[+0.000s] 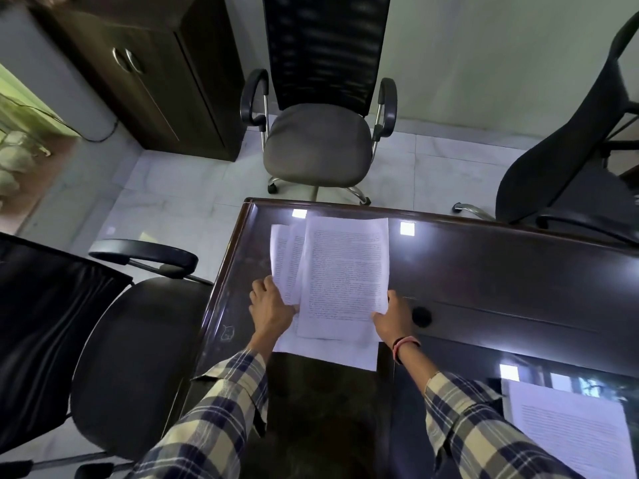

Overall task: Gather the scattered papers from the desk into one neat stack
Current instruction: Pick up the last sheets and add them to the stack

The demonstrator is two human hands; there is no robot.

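Several printed papers lie loosely overlapped near the desk's far left corner, their edges uneven. My left hand grips the lower left edges of the fanned sheets. My right hand pinches the lower right corner of the top sheet. A further sheet lies flat under the pile, sticking out toward me. One separate printed page lies alone at the desk's near right.
The dark glossy desk has a round black cable port just right of my right hand. Office chairs stand at the far side, at the left and at the right. A dark cabinet stands at the back left.
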